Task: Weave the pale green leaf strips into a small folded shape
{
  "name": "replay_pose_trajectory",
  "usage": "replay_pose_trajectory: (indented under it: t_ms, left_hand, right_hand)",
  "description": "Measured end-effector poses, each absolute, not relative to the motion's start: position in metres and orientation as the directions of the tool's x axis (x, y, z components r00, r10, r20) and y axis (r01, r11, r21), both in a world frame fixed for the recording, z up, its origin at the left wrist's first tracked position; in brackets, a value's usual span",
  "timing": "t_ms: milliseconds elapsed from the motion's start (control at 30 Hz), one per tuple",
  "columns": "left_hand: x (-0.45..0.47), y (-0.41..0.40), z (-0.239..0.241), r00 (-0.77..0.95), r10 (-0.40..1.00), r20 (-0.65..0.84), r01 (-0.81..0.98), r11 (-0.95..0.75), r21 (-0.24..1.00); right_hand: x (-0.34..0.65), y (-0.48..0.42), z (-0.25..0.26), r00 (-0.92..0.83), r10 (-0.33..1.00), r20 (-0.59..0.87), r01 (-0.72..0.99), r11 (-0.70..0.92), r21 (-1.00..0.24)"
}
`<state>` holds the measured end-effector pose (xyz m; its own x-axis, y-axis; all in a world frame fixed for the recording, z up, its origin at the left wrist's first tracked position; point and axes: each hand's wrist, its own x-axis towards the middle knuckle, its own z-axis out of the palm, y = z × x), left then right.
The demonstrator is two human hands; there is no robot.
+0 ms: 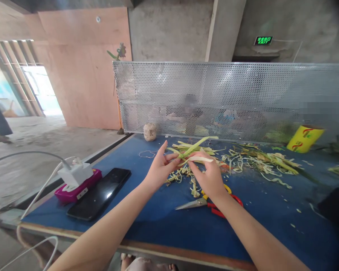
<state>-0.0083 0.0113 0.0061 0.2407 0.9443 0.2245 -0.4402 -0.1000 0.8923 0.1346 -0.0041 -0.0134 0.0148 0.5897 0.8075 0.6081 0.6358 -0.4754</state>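
Observation:
Above the middle of the blue table (155, 226), my left hand (162, 165) pinches crossed strips of green leaf (196, 146), its thumb and fingertips meeting at the crossing. My right hand (207, 173) holds the same strips from the other side, and a pale strip runs over its fingers. Under my right wrist lie scissors (193, 204) with red and yellow handles, blades pointing left. Behind my hands is a pile of cut green strips (183, 145). Curled pale scraps (194, 188) lie just below the hands.
A black phone (100, 194) and a magenta power strip (79, 186) with a white charger (75, 173) sit at left. More leaf strips (271, 162) spread at right near a yellow roll (305, 138). A perforated metal screen (228, 94) bounds the back; a person (190, 109) shows behind it.

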Motion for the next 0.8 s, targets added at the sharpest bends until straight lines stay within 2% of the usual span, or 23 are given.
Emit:
replay_pose_trajectory:
  t_ms: [133,200,333,467,533,633,700,800]
  left_hand:
    - [-0.011,0.011,0.006,0.268,0.935,0.231,-0.403,-0.109,0.909]
    - [-0.012,0.010,0.006,0.278,0.931,0.238,-0.391,-0.117,0.913]
    - [-0.013,0.010,0.006,0.294,0.921,0.254,-0.364,-0.138,0.921]
    - [-0.014,0.012,0.006,0.224,0.935,0.275,-0.300,-0.203,0.932]
    - [-0.015,0.014,0.006,0.178,0.942,0.285,-0.276,-0.231,0.933]
    - [-0.017,0.018,0.005,0.131,0.945,0.301,-0.220,-0.268,0.938]
    - [-0.020,0.020,0.004,0.115,0.937,0.331,-0.152,-0.313,0.938]
    - [-0.023,0.022,0.001,0.077,0.910,0.408,-0.007,-0.409,0.913]
  right_hand:
    - [0.134,-0.001,-0.013,0.113,0.812,0.572,0.334,0.511,-0.792]
    - [0.134,-0.001,-0.013,0.129,0.885,0.448,0.207,0.418,-0.885]
    - [0.133,0.001,-0.013,0.121,0.950,0.289,0.027,0.288,-0.957]
    - [0.131,0.000,-0.015,-0.014,0.984,0.177,-0.143,0.173,-0.974]
    - [0.129,-0.002,-0.016,-0.121,0.988,0.094,-0.127,0.078,-0.989]
    - [0.126,-0.007,-0.019,-0.254,0.967,-0.001,0.012,0.002,-1.000]
    - [0.125,-0.010,-0.018,-0.295,0.955,0.004,0.090,0.032,-0.995]
    - [0.129,-0.013,-0.014,-0.280,0.955,0.096,0.218,0.161,-0.963]
